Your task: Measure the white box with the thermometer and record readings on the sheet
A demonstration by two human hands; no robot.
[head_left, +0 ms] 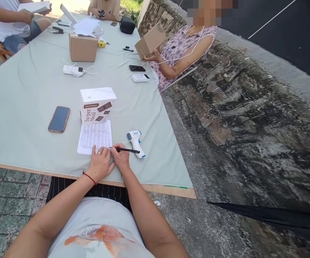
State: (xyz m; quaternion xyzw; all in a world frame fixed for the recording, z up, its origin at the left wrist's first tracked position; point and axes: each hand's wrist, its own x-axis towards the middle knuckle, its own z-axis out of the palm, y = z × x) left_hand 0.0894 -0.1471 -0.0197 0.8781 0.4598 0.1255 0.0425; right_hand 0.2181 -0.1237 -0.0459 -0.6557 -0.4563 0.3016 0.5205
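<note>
My right hand (pixel 120 157) is closed around a black pen (pixel 129 149), its tip at the lower right edge of a written sheet of paper (pixel 95 135). Flat on the sheet's lower edge lies my left hand (pixel 100 163), fingers stretched out, with a ring and a red wrist cord. Directly behind the paper stands a white "Super Meal" box (pixel 97 104) with brown bar pictures. A white and blue infrared thermometer (pixel 136 143) lies just right of my right hand. To the left of the box rests a phone (pixel 59 119) in a brown case.
A cloth-covered table (pixel 23 125) stretches away from me. Farther along are a white corded device (pixel 73 70), a cardboard box (pixel 83 48) topped with papers, another phone (pixel 137 68) and a black case (pixel 127 25). A person at right holds a carton (pixel 151 40); two others sit beyond.
</note>
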